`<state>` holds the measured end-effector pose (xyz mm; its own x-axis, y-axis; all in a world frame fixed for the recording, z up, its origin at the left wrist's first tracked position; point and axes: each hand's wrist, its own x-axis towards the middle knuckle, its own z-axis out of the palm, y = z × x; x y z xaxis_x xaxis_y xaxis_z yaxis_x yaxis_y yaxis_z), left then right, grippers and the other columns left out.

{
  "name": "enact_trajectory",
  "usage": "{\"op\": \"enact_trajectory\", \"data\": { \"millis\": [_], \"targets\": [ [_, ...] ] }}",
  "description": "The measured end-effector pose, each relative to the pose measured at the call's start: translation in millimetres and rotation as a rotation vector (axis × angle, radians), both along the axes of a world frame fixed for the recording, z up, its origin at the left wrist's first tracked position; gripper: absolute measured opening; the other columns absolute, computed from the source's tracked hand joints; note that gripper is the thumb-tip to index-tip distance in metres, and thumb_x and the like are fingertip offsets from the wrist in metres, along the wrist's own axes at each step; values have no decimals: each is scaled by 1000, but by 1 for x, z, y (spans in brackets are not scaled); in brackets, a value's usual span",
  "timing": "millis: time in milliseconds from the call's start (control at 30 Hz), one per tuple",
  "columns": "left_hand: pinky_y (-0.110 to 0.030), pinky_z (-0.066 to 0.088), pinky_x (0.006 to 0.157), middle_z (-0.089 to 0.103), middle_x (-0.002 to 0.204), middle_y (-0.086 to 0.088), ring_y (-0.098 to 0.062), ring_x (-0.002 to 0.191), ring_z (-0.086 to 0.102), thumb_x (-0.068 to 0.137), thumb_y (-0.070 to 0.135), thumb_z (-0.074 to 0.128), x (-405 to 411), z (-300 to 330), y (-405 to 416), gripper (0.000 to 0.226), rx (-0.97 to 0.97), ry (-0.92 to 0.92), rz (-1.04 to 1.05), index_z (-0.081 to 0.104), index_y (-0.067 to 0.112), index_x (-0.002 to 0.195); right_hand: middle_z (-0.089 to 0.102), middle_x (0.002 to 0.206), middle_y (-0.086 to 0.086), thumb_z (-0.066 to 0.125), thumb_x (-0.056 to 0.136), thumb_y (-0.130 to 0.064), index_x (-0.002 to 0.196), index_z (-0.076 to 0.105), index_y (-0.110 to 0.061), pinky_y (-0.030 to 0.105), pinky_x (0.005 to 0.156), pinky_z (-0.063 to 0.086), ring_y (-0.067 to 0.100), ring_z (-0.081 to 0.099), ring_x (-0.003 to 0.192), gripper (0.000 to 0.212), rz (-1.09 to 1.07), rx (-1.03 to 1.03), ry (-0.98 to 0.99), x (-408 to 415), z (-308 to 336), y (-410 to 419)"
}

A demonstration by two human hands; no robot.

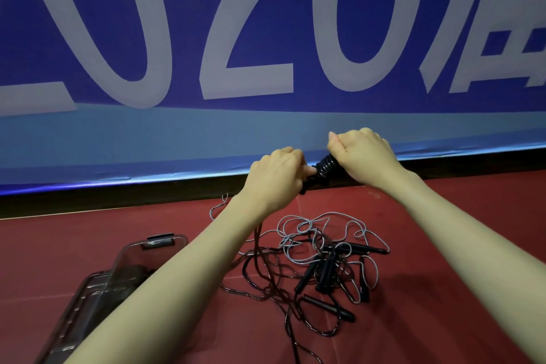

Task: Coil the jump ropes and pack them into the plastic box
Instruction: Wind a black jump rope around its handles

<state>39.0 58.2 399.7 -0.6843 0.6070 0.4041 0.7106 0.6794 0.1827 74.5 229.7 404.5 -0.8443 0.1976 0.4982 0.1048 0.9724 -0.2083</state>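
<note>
Both hands are raised over the red floor, holding one black jump rope (324, 168) whose cord is wound in tight turns around its handles. My right hand (365, 154) is shut on the upper end of that bundle; my left hand (274, 173) grips its lower end. A dark cord trails down from under my left hand to the floor. Below lies a tangled pile of jump ropes (322, 260) with grey and dark cords and several black handles. The clear plastic box (97, 298) stands at lower left, partly hidden by my left forearm.
A blue banner (266, 38) with large pale lettering stands as a wall just beyond my hands, with a dark strip at its base. The box's lid (150, 248) leans up at the box's far side. Red floor extends right of the pile.
</note>
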Motion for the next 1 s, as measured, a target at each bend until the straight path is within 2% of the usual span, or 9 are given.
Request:
{"op": "enact_trajectory", "data": {
  "millis": [100, 200, 267, 333, 467, 600, 767, 867, 1000],
  "targets": [
    [-41, 48, 69, 64, 90, -7, -35, 85, 57, 96, 42, 52, 0, 1, -2, 33, 39, -79, -22, 60, 10, 90, 40, 65, 9, 33, 102, -36, 59, 38, -11, 35, 61, 29, 35, 43, 74, 50, 46, -102, -72, 3, 4, 2],
    [-41, 50, 69, 66, 83, -8, -34, 81, 58, 94, 44, 54, -1, 0, -1, 34, 57, -106, -48, 61, 11, 86, 37, 59, 10, 35, 100, -33, 55, 34, -10, 35, 57, 30, 33, 40, 67, 50, 113, -172, -120, 3, 1, 6],
    [-35, 44, 62, 64, 79, -7, -32, 79, 57, 93, 47, 55, -2, -1, 1, 36, 58, -136, -58, 60, 13, 81, 36, 58, 9, 36, 99, -31, 55, 32, -10, 36, 58, 30, 30, 36, 63, 49, 142, -206, -140, 5, 0, 7],
    [-31, 38, 59, 63, 74, -4, -27, 74, 57, 91, 49, 57, -4, 1, 1, 37, 78, -191, -72, 57, 16, 73, 34, 54, 6, 38, 99, -29, 53, 30, -11, 35, 56, 29, 23, 32, 57, 50, 198, -264, -123, 7, 2, 8],
    [-23, 40, 52, 56, 50, 7, -7, 46, 51, 90, 43, 62, -9, 12, 5, 41, 206, -379, -151, 57, 17, 59, 27, 49, -3, 42, 101, -21, 52, 28, -16, 28, 49, 22, 10, 24, 46, 51, 304, -444, -37, 13, 11, 14],
    [-12, 38, 47, 59, 55, 0, -5, 43, 48, 91, 41, 61, -12, 20, 6, 41, 210, -548, -225, 62, 11, 63, 27, 43, -9, 41, 101, -22, 56, 33, -12, 26, 44, 20, 8, 22, 41, 47, 338, -585, -60, 16, 12, 17],
    [-15, 25, 39, 40, 44, 2, -8, 35, 27, 92, 44, 55, -12, 20, -2, 50, 200, -775, -302, 53, 6, 59, 26, 40, -5, 40, 103, -28, 56, 36, -11, 25, 42, 14, 13, 20, 36, 50, 389, -756, -114, 18, 9, 14],
    [-16, 22, 37, 34, 45, -2, -10, 36, 23, 86, 52, 54, -10, 22, -6, 55, 199, -818, -339, 46, 10, 52, 26, 38, -6, 39, 103, -30, 54, 37, -14, 21, 40, 12, 11, 19, 33, 52, 407, -862, -148, 17, 9, 10],
    [-18, 22, 40, 30, 44, 1, -8, 37, 22, 95, 44, 46, -4, 24, -10, 55, 265, -900, -398, 41, 10, 52, 24, 41, -1, 40, 102, -32, 57, 38, -13, 23, 44, 9, 11, 19, 36, 49, 466, -987, -166, 15, 11, 5]
  ]
}}
